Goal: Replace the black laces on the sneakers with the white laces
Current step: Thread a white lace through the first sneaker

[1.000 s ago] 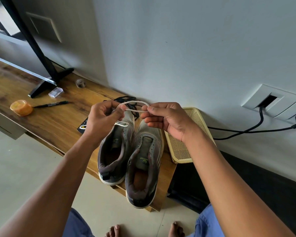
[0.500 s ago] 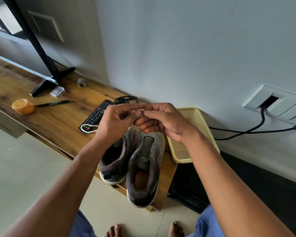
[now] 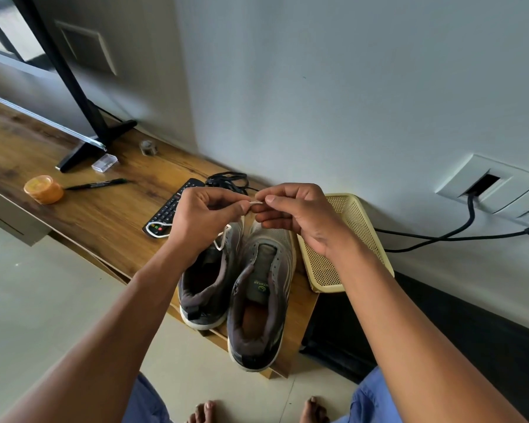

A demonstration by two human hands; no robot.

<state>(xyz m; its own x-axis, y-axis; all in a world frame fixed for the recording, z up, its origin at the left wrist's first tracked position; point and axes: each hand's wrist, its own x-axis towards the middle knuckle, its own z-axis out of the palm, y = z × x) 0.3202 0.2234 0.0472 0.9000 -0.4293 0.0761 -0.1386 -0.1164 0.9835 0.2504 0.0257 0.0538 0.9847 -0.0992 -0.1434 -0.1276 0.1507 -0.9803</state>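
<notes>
Between the two hands, a white lace (image 3: 256, 202) is pinched at its tips: the left hand (image 3: 208, 218) holds one end, the right hand (image 3: 300, 215) the other. Below the left hand the lace runs down to the left sneaker (image 3: 209, 279); the right sneaker (image 3: 261, 294) sits unlaced beside it. Black laces (image 3: 226, 180) lie beyond the hands. Judging by this, evening the ends comes first, then threading the next eyelets.

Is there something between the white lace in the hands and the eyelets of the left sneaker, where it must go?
Nothing visible blocks it. Both hands, left hand and right hand, pinch the white lace above the toes; it already hangs down to the left sneaker. The black laces lie behind, out of the way.
</notes>
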